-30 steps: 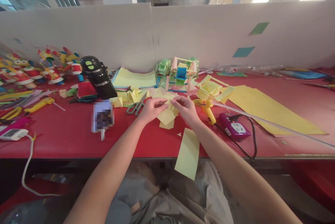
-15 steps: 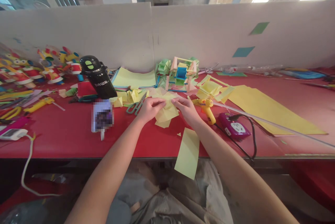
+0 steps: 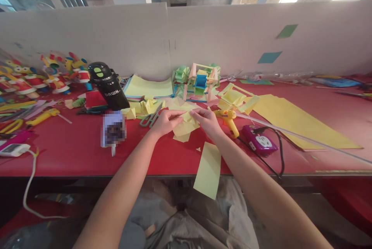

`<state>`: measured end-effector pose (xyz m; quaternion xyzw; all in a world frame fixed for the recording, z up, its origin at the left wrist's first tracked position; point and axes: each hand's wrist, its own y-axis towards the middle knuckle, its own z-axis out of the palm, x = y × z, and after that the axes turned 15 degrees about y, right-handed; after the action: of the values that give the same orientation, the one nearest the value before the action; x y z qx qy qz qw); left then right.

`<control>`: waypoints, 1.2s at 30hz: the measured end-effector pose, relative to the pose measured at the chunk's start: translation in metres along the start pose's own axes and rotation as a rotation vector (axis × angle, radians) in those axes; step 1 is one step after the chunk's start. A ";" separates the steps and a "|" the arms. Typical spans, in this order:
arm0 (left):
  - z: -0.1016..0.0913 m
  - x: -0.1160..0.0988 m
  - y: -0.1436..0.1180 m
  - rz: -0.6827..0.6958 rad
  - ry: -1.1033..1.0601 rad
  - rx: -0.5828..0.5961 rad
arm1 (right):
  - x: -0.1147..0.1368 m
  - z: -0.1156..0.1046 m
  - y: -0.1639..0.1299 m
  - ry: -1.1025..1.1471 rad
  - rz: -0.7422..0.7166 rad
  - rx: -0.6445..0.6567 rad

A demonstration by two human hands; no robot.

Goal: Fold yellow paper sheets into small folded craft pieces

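Both hands meet over a loose pile of pale yellow paper [image 3: 186, 128] at the middle of the red table. My left hand [image 3: 168, 122] is closed, thumb and fingers pinched on a piece of yellow paper whose exact shape I cannot make out. Facing it, my right hand [image 3: 205, 120] pinches the same paper from the other side. Green-handled scissors [image 3: 148, 120] lie just left of my left hand. A yellow glue gun [image 3: 229, 119] rests beside my right hand. Nearer me, a pale yellow paper strip [image 3: 208, 169] hangs over the table edge.
A small stick-and-paper wheel model [image 3: 201, 82] stands behind the hands. Left are a black bottle [image 3: 107, 86] and a card on a stand [image 3: 113, 128], its picture blurred. On the right sit a purple power socket [image 3: 260, 140] with a cable and large yellow sheets [image 3: 302, 125].
The fingers have shifted slightly on the yellow paper, with the left fingertips reaching a little further right. Everything else stays in place.
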<state>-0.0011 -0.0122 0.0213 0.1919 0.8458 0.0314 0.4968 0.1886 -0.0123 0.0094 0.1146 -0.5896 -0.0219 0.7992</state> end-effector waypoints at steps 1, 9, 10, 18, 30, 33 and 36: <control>0.000 0.000 0.000 -0.005 -0.012 0.003 | 0.000 0.000 0.000 0.001 -0.004 -0.005; -0.001 0.003 0.000 -0.013 -0.029 0.043 | -0.001 0.000 0.000 0.007 -0.008 -0.024; -0.001 0.003 0.000 -0.015 -0.021 0.044 | -0.001 0.000 0.000 0.008 -0.007 -0.025; 0.001 -0.002 0.000 -0.010 0.041 0.034 | -0.003 0.000 0.001 0.015 -0.010 -0.043; 0.003 0.002 0.001 0.023 0.153 -0.074 | -0.005 -0.001 0.003 -0.011 -0.040 -0.003; 0.003 0.002 0.001 0.006 0.140 -0.075 | -0.006 -0.001 0.003 -0.019 -0.044 0.002; 0.003 0.001 0.002 -0.020 0.120 -0.070 | -0.006 -0.001 0.003 -0.040 -0.044 0.001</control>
<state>0.0016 -0.0106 0.0188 0.1638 0.8743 0.0677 0.4518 0.1870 -0.0081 0.0044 0.1274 -0.6029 -0.0415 0.7865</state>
